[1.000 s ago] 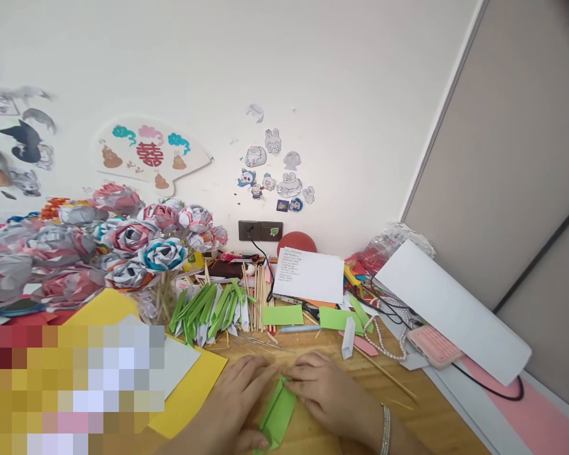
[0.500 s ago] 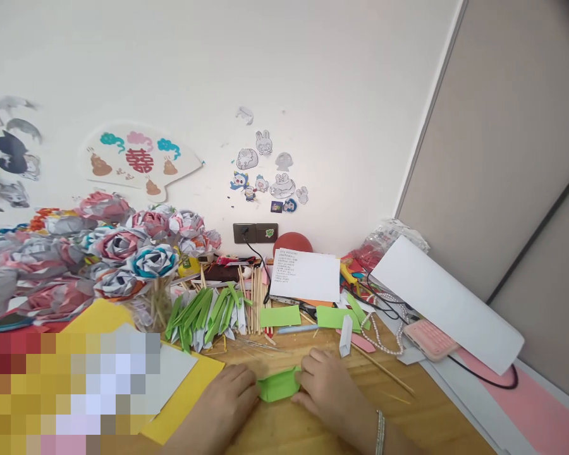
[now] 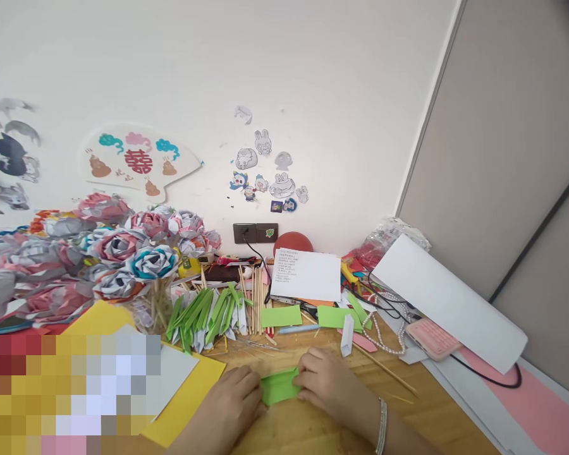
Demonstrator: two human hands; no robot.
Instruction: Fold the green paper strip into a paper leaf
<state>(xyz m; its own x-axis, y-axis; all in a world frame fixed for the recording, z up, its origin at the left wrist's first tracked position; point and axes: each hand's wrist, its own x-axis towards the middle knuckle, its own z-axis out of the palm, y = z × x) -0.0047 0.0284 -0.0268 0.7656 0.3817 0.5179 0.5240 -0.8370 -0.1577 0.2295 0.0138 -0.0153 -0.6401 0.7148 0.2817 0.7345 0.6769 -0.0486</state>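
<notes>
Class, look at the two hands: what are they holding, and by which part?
Both hold one folded green paper: left hand at its left end, right hand at its right end.

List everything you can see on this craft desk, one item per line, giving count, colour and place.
folded paper piece: one, green, on the wooden desk between both hands
paper roses: many, grey, pink and blue, left rear
folded leaves: a pile, green and white, centre
wooden sticks: a bundle, tan, beside the leaves
green paper strips: several, mid desk
printed sheet: one, white, rear centre
yellow card: one, left front
calculator: one, pink, right
bead string: one, white, right
wall stickers: several, on the wall
bracelet: one, silver, right wrist
left hand: on the piece's left end
right hand: on its right end
</notes>
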